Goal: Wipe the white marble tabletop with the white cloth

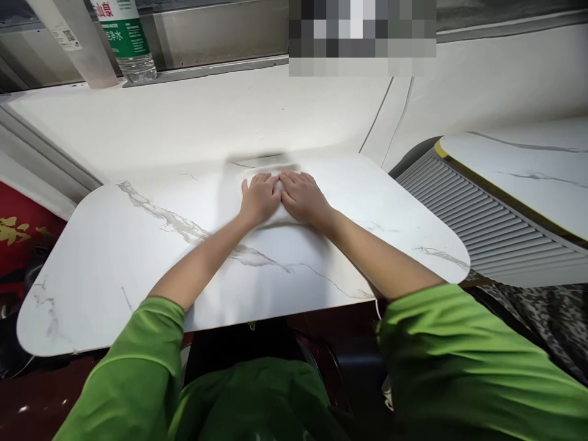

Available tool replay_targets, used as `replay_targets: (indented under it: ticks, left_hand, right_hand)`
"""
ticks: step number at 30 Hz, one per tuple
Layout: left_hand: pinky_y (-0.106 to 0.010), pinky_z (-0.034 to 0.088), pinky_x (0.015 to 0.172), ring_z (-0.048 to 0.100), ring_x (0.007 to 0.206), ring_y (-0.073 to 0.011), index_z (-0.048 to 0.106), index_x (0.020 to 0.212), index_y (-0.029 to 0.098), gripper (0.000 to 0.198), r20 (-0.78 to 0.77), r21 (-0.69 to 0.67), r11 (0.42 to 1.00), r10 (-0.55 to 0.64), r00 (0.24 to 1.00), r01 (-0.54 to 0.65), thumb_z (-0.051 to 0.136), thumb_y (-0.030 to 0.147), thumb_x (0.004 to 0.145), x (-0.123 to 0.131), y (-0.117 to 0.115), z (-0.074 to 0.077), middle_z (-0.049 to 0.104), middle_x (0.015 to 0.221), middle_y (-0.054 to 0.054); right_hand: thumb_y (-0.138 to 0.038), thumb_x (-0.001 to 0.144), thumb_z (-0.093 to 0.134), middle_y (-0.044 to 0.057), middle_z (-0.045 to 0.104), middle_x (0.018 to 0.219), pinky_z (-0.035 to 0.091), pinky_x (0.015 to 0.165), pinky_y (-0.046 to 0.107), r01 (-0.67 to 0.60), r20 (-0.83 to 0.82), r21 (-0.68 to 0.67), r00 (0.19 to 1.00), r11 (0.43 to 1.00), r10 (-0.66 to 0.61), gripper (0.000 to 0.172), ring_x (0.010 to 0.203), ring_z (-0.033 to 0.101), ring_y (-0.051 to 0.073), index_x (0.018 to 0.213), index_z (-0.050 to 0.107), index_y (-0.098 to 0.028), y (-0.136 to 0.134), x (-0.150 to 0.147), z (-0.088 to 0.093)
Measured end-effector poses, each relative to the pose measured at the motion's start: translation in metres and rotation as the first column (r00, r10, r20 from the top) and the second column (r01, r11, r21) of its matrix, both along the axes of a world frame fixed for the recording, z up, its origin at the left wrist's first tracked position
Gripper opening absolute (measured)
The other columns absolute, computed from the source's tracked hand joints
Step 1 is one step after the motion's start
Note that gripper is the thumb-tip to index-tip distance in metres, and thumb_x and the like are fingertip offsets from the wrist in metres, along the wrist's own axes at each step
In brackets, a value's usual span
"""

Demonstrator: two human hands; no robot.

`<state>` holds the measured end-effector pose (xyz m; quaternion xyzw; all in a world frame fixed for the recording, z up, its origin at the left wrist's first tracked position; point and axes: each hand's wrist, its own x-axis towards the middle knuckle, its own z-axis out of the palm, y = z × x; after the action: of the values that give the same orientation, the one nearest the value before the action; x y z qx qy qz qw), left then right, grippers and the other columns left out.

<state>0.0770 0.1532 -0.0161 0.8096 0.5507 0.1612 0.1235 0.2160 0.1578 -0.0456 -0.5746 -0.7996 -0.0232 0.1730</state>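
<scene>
A white cloth (285, 217) lies on the white marble-patterned table (138, 263), close to the wall side. My left hand (261, 197) rests palm down on the cloth's left part, its fingers stretched forward and its thumb toward the other hand. Beside it, my right hand (303, 195) presses flat on the right part, with the fingers together and straight. The two hands touch or nearly touch at the thumbs and index fingers. Much of the cloth is hidden beneath them, and its white blends into the tabletop.
On the window ledge at the upper left stand a water bottle (131, 49) with a green label and a translucent tall container (85, 46). A cable (399, 119) runs down the white wall. To the right is a second marble-patterned table (542, 165) with a ribbed grey side.
</scene>
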Motion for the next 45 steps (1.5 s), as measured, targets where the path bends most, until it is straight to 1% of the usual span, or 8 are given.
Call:
replay_targets:
  ticks: [5,11,16,21,28,34,39,45]
  left_hand:
    - [-0.052,0.021,0.127,0.041,0.146,-0.0206,0.058,0.140,0.024,0.049,0.052,0.038,0.997,0.069,0.996,-0.071,0.034,0.016,0.098,0.008,0.055,-0.005,0.054,0.152,-0.006]
    - [-0.050,0.022,0.127,0.042,0.146,-0.0192,0.059,0.138,0.027,0.049,0.059,0.063,0.994,0.083,0.995,-0.087,0.032,0.018,0.098,0.010,0.070,-0.009,0.055,0.151,-0.004]
    - [-0.047,0.022,0.127,0.039,0.148,-0.0176,0.054,0.144,0.028,0.049,0.001,0.063,0.995,0.083,0.997,-0.082,0.030,0.019,0.102,0.008,0.058,-0.008,0.049,0.157,-0.002]
    - [-0.048,0.020,0.128,0.035,0.151,-0.0187,0.050,0.149,0.024,0.050,-0.042,0.028,0.999,0.034,0.999,-0.033,0.027,0.022,0.104,0.008,0.036,-0.004,0.044,0.160,-0.004]
    - [-0.056,0.018,0.128,0.028,0.155,-0.0259,0.042,0.155,0.015,0.053,-0.100,0.017,0.999,0.030,0.994,-0.028,0.028,0.024,0.104,0.030,-0.041,-0.003,0.037,0.164,-0.010]
    - [-0.060,0.008,0.129,0.023,0.156,-0.0303,0.040,0.154,0.007,0.055,-0.137,0.003,0.989,-0.144,0.980,0.146,0.026,0.027,0.105,0.068,-0.092,-0.004,0.035,0.164,-0.016]
    - [-0.060,0.008,0.129,0.024,0.156,-0.0310,0.040,0.152,0.006,0.054,-0.100,-0.020,0.982,-0.187,0.977,0.186,0.026,0.026,0.104,0.085,-0.084,-0.005,0.036,0.164,-0.018]
    - [-0.059,0.012,0.129,0.027,0.155,-0.0284,0.039,0.153,0.005,0.054,-0.094,-0.005,0.988,-0.155,0.983,0.155,0.024,0.020,0.103,0.098,-0.044,-0.006,0.038,0.162,-0.017]
  right_hand:
    - [-0.019,0.096,0.031,0.015,0.056,0.149,0.029,0.120,0.045,0.071,-0.038,-0.051,0.997,0.996,-0.073,0.052,0.138,0.049,0.028,0.141,0.056,-0.008,0.050,-0.004,0.008]
    - [-0.020,0.097,0.030,0.014,0.060,0.145,0.031,0.118,0.046,0.123,-0.111,-0.014,0.986,0.992,-0.124,0.052,0.135,0.052,0.028,0.139,0.059,-0.011,0.065,-0.004,0.004]
    - [-0.020,0.096,0.029,0.014,0.057,0.148,0.030,0.119,0.050,0.121,-0.133,-0.017,0.984,0.992,-0.122,0.054,0.138,0.049,0.029,0.141,0.058,-0.011,0.059,-0.002,-0.002]
    - [-0.021,0.097,0.026,0.015,0.053,0.152,0.027,0.121,0.052,0.130,-0.115,-0.040,0.984,0.991,-0.134,0.056,0.143,0.045,0.028,0.144,0.054,-0.009,0.035,-0.001,0.000]
    - [-0.018,0.093,0.028,0.014,0.052,0.153,0.033,0.121,0.047,0.061,0.019,-0.006,0.998,0.998,-0.061,0.058,0.144,0.046,0.027,0.143,0.055,-0.007,-0.036,0.028,-0.001]
    - [-0.020,0.089,0.033,0.011,0.056,0.150,0.036,0.120,0.052,0.001,-0.004,0.035,1.000,0.999,-0.001,0.060,0.142,0.049,0.027,0.143,0.057,-0.011,-0.092,0.085,-0.012]
    - [-0.018,0.088,0.034,0.008,0.059,0.148,0.038,0.119,0.053,0.047,-0.015,0.027,0.999,0.999,-0.047,0.061,0.140,0.052,0.027,0.144,0.058,-0.015,-0.090,0.101,-0.011]
    - [-0.019,0.087,0.032,0.011,0.059,0.147,0.035,0.120,0.049,0.068,-0.008,0.010,0.998,0.998,-0.068,0.061,0.140,0.051,0.027,0.141,0.059,-0.009,-0.044,0.105,-0.006]
